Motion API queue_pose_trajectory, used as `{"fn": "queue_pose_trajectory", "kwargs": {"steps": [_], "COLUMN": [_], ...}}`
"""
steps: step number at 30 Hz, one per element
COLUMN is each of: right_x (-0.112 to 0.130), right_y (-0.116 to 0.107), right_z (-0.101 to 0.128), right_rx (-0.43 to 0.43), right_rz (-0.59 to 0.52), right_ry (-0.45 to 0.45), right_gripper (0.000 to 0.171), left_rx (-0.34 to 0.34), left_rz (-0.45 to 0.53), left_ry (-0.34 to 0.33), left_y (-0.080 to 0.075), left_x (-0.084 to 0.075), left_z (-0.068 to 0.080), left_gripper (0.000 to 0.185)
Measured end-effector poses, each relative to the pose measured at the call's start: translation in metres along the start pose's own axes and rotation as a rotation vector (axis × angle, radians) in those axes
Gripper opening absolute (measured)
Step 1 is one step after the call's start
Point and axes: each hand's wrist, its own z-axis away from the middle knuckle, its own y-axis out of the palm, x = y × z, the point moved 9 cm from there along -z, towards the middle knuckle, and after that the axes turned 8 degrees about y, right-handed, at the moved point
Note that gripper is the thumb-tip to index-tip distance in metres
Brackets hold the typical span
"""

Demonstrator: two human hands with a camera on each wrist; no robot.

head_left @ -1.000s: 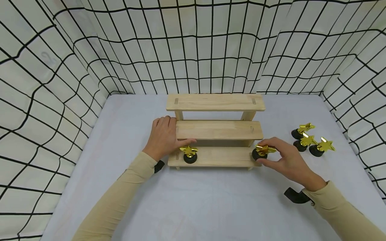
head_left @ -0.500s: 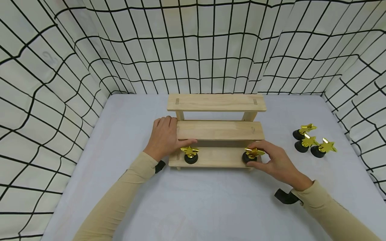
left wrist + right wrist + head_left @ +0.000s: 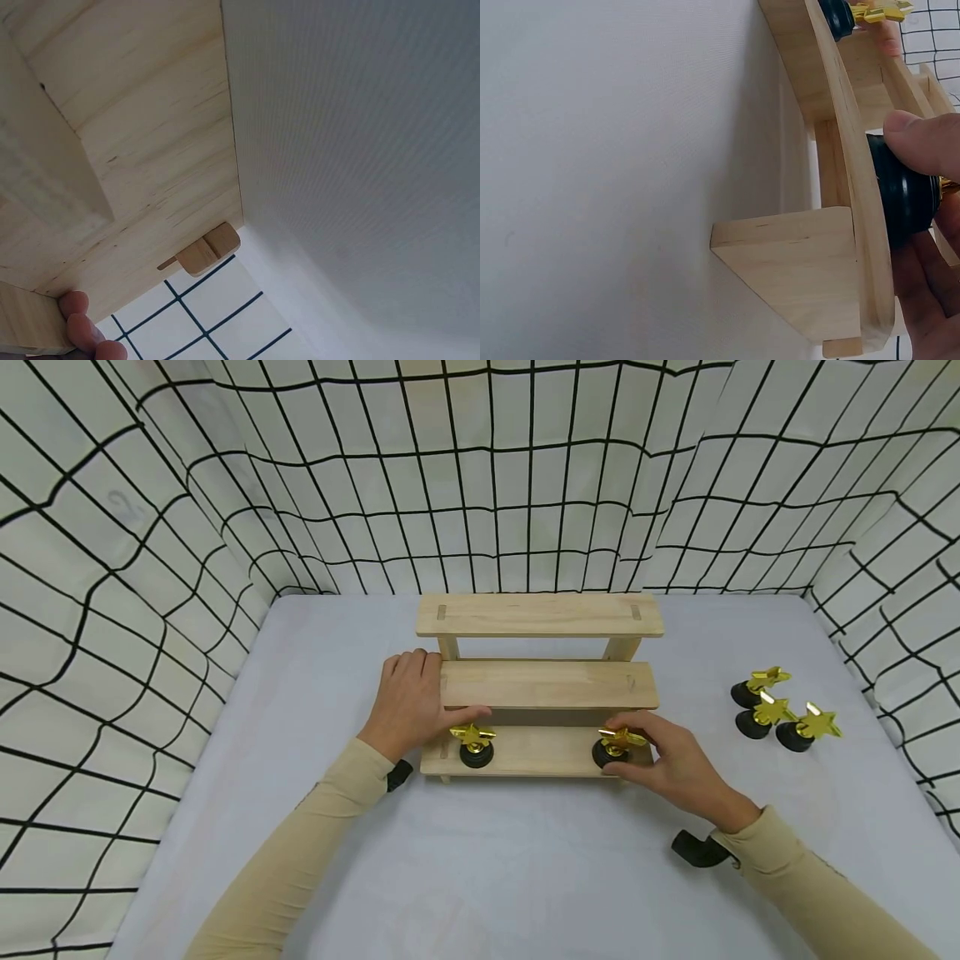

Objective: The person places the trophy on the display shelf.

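Fingers of the right hand point(image 3: 678, 764) pinch a star trophy point(image 3: 613, 747) (lowest shelf step); left hand point(image 3: 408, 702) rests flat, fingers straight

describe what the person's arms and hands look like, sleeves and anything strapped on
Both arms wear long, close-fitting beige sleeves that end at the wrists. The left hand and right hand are bare: no gloves, rings or markings show. A small black device sits under each wrist, the left wrist mount and the right wrist mount, the latter with a curved, hook-like shape. No cables are visible.
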Motion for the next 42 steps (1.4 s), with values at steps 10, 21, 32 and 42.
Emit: {"fn": "queue_pose_trajectory", "kwargs": {"steps": [10, 21, 32, 42], "right_x": [0.0, -0.007, -0.01, -0.015], "right_y": [-0.001, -0.003, -0.002, -0.003], "right_z": [0.0, 0.005, 0.004, 0.005], "right_rx": [-0.013, 0.004, 0.025, 0.037], "right_rz": [0.008, -0.07, -0.111, -0.099], "right_ry": [0.027, 0.062, 0.082, 0.13], "right_gripper": [0.068, 0.071, 0.069, 0.068], "left_rx": [-0.009, -0.009, -0.007, -0.018], "left_rz": [-0.003, 0.004, 0.011, 0.01], "left_ry": [0.005, 0.005, -0.007, -0.008], "left_y": [0.0, 0.0, 0.002, 0.001], "left_x": [0.0, 0.0, 0.001, 0.0], "left_z": [0.0, 0.001, 0.001, 0.0], "left_gripper": [0.094, 0.096, 0.091, 0.09]}}
